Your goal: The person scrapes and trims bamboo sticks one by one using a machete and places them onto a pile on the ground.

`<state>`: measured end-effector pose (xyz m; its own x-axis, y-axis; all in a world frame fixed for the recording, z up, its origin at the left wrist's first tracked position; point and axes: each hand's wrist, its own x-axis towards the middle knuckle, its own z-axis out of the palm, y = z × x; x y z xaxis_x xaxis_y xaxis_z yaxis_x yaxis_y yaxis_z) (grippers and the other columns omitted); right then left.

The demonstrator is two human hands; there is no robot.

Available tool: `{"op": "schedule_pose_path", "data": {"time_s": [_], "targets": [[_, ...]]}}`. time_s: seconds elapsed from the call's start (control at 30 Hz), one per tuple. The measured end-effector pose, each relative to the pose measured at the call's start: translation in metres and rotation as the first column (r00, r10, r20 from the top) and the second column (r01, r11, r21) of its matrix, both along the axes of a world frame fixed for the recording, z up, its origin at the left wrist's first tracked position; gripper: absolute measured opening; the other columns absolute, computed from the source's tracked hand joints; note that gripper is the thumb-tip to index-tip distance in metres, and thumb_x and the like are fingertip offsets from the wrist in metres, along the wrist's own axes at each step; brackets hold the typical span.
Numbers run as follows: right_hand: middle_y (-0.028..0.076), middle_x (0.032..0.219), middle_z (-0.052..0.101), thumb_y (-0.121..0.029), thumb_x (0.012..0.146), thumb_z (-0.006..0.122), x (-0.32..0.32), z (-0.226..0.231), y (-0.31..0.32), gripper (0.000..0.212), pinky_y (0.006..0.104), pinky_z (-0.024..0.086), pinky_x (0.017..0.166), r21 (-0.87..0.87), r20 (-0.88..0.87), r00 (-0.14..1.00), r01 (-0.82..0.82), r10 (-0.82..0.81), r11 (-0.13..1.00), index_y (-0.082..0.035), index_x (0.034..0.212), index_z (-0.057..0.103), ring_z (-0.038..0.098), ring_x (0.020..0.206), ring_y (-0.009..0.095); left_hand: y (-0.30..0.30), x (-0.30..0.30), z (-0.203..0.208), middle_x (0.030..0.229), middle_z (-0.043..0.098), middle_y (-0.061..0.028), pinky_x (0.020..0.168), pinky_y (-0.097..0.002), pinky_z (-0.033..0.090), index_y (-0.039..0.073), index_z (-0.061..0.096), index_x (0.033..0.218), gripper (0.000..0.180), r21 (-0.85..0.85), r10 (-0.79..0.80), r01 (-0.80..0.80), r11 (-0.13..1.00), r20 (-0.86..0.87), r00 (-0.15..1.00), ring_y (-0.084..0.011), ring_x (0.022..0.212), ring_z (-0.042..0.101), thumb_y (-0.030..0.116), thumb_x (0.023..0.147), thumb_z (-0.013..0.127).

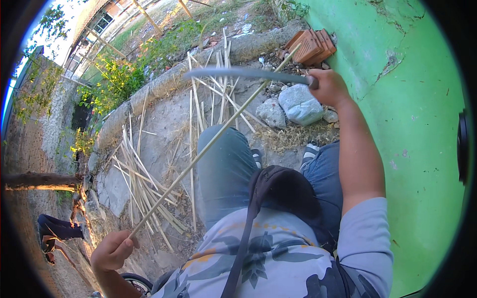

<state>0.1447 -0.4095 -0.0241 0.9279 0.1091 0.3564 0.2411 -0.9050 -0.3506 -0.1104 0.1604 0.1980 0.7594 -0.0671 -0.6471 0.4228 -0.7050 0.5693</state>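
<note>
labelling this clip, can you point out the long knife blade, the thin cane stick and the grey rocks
long knife blade [243, 73], head view, on the middle of the flat blade
thin cane stick [208, 144], head view, mid-length of the stick where it crosses the knee
grey rocks [300, 103], head view, on the largest rock's top face

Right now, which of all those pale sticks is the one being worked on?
Start at the green wall, then go left past the person's knees to the ground. One long stick runs diagonally from the left hand up toward the bricks. Unlike the scattered sticks, it is lifted and gripped.
</note>
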Motion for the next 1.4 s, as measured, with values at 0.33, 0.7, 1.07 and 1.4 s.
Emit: {"op": "schedule_pose_path", "data": {"time_s": [0.33, 0.7, 1.07, 1.4], "targets": [[0.016, 0.087, 0.07, -0.027, 0.083, 0.068, 0.005, -0.01, -0.024, 0.02, 0.0483, 0.053, 0.074, 0.192, -0.077, 0.95, 0.312, -0.303, 0.931, -0.011, 0.094, 0.07, 0.066, 0.086, 0.04, -0.001, -0.008, 0.006, 0.057, 0.047, 0.0037, 0.049, -0.027, 0.033, 0.0, 0.067, 0.09, 0.037, 0.013, 0.027, -0.027, 1.0, -0.009, 1.0, -0.0058, 0.052, 0.041, 0.032, 0.103, 0.054], [0.019, 0.088, 0.071, -0.025, 0.08, 0.065, 0.006, -0.039, -0.07, 0.024, 0.0471, 0.053, 0.078, 0.246, -0.094, 0.908, 0.418, -0.408, 0.874, -0.008, 0.096, 0.07, 0.068, 0.086, 0.04, -0.015, -0.011, 0.03, 0.057, 0.053, -0.0017, 0.05, -0.0302, 0.039, 0.002, 0.069, 0.09, 0.032, 0.122, -0.202, 0.195, 0.973, 0.054, 0.978, -0.0112, 0.052, 0.049, 0.027, 0.102, 0.053], [0.011, 0.079, 0.069, -0.023, 0.074, 0.065, 0.015, -0.043, -0.073, 0.027, 0.038, 0.05, 0.07, 0.468, -0.175, 0.893, 0.447, -0.416, 0.763, -0.002, 0.09, 0.07, 0.064, 0.073, 0.023, 0.012, 0.001, -0.009, 0.057, 0.044, 0.0046, 0.046, -0.0258, 0.03, -0.001, 0.064, 0.088, 0.04, -0.168, 0.059, -0.046, 0.985, 0.077, 0.995, -0.0051, 0.049, 0.037, 0.032, 0.106, 0.049], [0.0, 0.061, 0.053, -0.023, 0.073, 0.07, 0.022, -0.085, -0.105, 0.017, 0.0326, 0.039, 0.049, 0.594, -0.428, 0.755, 0.65, -0.498, 0.475, -0.007, 0.074, 0.062, 0.049, 0.05, 0.014, 0.04, 0.018, -0.139, 0.066, 0.055, -0.0096, 0.061, -0.0373, 0.043, 0.002, 0.062, 0.092, 0.038, 0.374, -0.122, -0.137, 0.917, 0.592, 0.796, -0.0237, 0.064, 0.054, 0.034, 0.106, 0.047]]}}
